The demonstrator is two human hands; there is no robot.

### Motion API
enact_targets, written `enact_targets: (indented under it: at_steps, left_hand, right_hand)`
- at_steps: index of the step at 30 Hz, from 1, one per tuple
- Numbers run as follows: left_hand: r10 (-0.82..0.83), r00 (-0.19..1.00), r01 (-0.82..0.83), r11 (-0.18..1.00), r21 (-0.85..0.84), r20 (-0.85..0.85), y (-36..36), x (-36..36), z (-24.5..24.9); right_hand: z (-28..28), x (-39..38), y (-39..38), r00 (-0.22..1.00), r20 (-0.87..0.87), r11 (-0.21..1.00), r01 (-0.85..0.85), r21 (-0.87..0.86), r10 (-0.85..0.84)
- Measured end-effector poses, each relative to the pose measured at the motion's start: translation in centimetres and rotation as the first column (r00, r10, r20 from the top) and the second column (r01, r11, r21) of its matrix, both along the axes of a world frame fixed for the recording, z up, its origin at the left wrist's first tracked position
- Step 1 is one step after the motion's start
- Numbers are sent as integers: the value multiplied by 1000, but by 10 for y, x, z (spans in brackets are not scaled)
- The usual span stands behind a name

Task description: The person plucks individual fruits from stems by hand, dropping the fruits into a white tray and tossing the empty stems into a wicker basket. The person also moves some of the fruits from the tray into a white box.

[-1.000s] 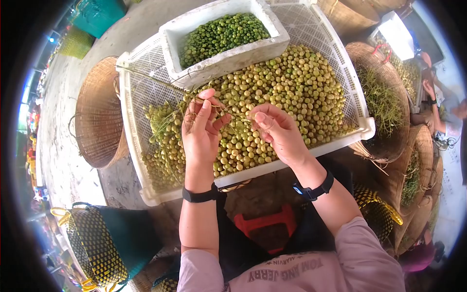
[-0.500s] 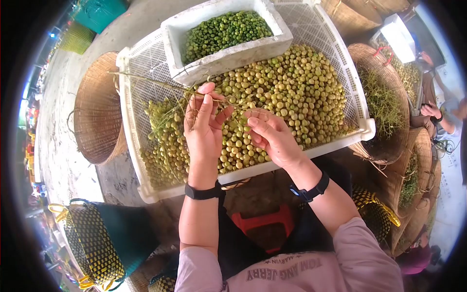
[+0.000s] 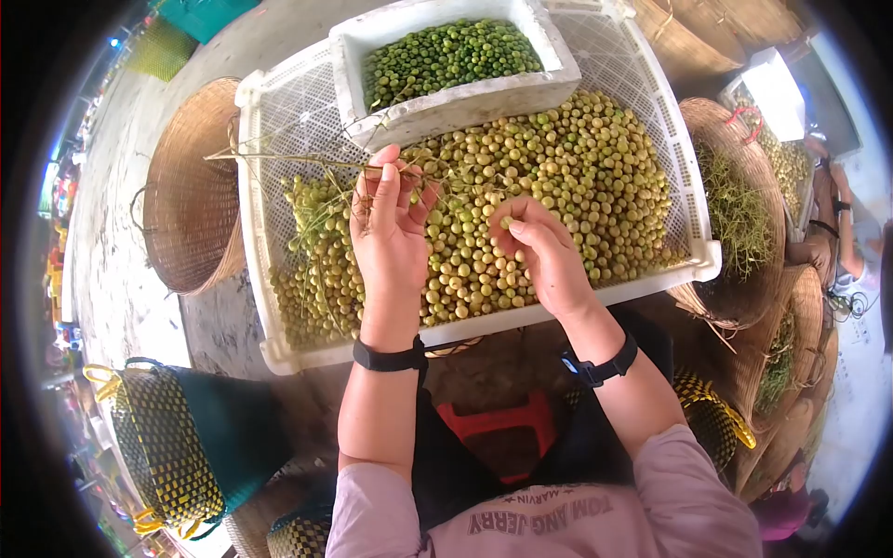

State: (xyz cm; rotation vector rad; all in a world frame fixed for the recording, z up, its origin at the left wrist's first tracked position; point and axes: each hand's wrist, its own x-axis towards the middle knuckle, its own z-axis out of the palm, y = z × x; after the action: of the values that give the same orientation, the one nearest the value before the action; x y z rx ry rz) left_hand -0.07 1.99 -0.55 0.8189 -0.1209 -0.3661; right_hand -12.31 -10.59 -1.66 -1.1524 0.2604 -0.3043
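Thin brown twigs (image 3: pixel 288 160) are pinched between the thumb and fingers of my left hand (image 3: pixel 393 237), their long ends sticking out to the left. My right hand (image 3: pixel 553 260) is closed at the fingertips on a small round green fruit (image 3: pixel 506 222). Both hands are above a heap of yellowish-green round fruits (image 3: pixel 586 167) in a white plastic crate (image 3: pixel 699 265). Green stems with fruits (image 3: pixel 312 219) lie at the crate's left side. A white foam box (image 3: pixel 465 110) of smaller, darker green fruits (image 3: pixel 451 60) rests at the crate's far side.
A woven basket (image 3: pixel 191 195) stands left of the crate. On the right, another basket (image 3: pixel 735 200) holds stripped green stems, with more baskets around it. A yellow-and-black woven bag (image 3: pixel 172 446) is at lower left. A red stool (image 3: pixel 502 423) shows below me. Another person's arm (image 3: pixel 846 223) is at far right.
My right hand has drawn away from the twigs to the right and nearer me, with a fruit at its fingertips. My left hand still grips the twigs. The view has shifted slightly.
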Motion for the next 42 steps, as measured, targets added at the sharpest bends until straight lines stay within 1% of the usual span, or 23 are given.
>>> enact_targets:
  at_steps: [1, 3, 4, 6, 7, 9, 10, 11, 13, 16, 17, 19, 20, 23, 27, 28, 29, 31, 32, 33, 35, 38, 42]
  left_hand:
    - [2, 1000, -2, 1000, -1, 0, 0, -1, 0]
    - [1, 1000, -1, 999, 43, 4, -3, -4, 1]
    - [-4, 1000, 2, 998, 59, 24, -4, -6, 0]
    - [3, 999, -6, 997, 72, 50, -8, -12, 1]
    - [9, 997, -15, 996, 88, 76, -10, -15, 3]
    - [-2, 996, -7, 995, 102, 87, -12, -20, 6]
    - [-9, 995, -3, 992, 123, 100, -14, -22, 7]
    - [-16, 993, 0, 989, 145, 114, -14, -23, 7]
    - [-20, 993, 4, 990, 143, 117, -14, -23, 4]
    - [-16, 997, 9, 996, 88, 82, -10, -17, 1]
    - [1, 999, -4, 997, 81, 33, -9, -15, 0]
    - [22, 999, -20, 997, 81, -29, -4, -13, -4]
    - [21, 1000, -20, 998, 61, -22, -3, -9, -4]
    - [27, 1000, -27, 999, 40, 3, 5, 1, -4]
    - [-112, 994, 112, 994, -2, 19, 11, -1, 1]
    - [-197, 980, 197, 980, -6, 27, 12, -1, 1]
    - [-279, 960, 280, 960, -11, 33, 12, -3, 0]
    - [-336, 942, 336, 941, -30, 7, 11, -8, 5]
    - [-393, 919, 393, 919, -25, 6, 11, -9, 5]
    - [-448, 894, 448, 894, -20, 5, 10, -10, 5]
    - [-457, 890, 457, 890, 5, -12, 6, -13, 5]
    - [-524, 852, 524, 852, 9, 7, 4, -13, 3]
    - [-435, 900, 435, 900, 35, -7, 4, -11, 2]
  right_hand:
    - [-1, 1, 1, 1000, 0, 1000, -2, -1, 2]
    - [-2, 5, 6, 980, 13, 929, 191, -318, -197]
    - [0, 5, 8, 980, 12, 928, 191, -320, -198]
    - [4, 3, 11, 993, -62, 975, 89, -206, -104]
    - [3, 4, 13, 992, -65, 974, 90, -207, -106]
    - [-2, 6, 17, 997, -28, 993, 65, -102, -68]
    - [-3, 6, 18, 996, -58, 997, 61, -53, -64]
    - [-3, 4, 17, 996, -59, 997, 62, -54, -66]
    - [5, 4, 17, 984, -166, 997, 54, -47, -61]
    - [-1, 6, 18, 993, -56, 991, 102, -90, -107]
    - [-2, 7, 17, 992, -58, 991, 104, -90, -109]
    - [1, 3, 17, 997, -26, 981, 67, -180, -73]
    - [3, 2, 14, 998, -50, 970, 27, -243, -40]
    - [2, 0, 9, 995, -79, 972, 35, -234, -55]
    - [-5, 4, 2, 984, -81, 954, 135, -267, -161]
    - [-5, 9, 5, 961, 32, 888, 267, -374, -275]
    - [-1, 9, 4, 958, 31, 885, 275, -374, -285]
    - [6, 7, 0, 979, -39, 949, 182, -259, -199]
    - [3, 6, -4, 987, -29, 955, 143, -261, -156]
    - [5, 7, -1, 993, 17, 980, 119, -157, -118]
    - [4, 9, 3, 991, 63, 976, 128, -177, -119]
    - [3, 7, 4, 993, 12, 982, 119, -145, -118]
    - [5, 3, -1, 998, 7, 985, 61, -161, -61]
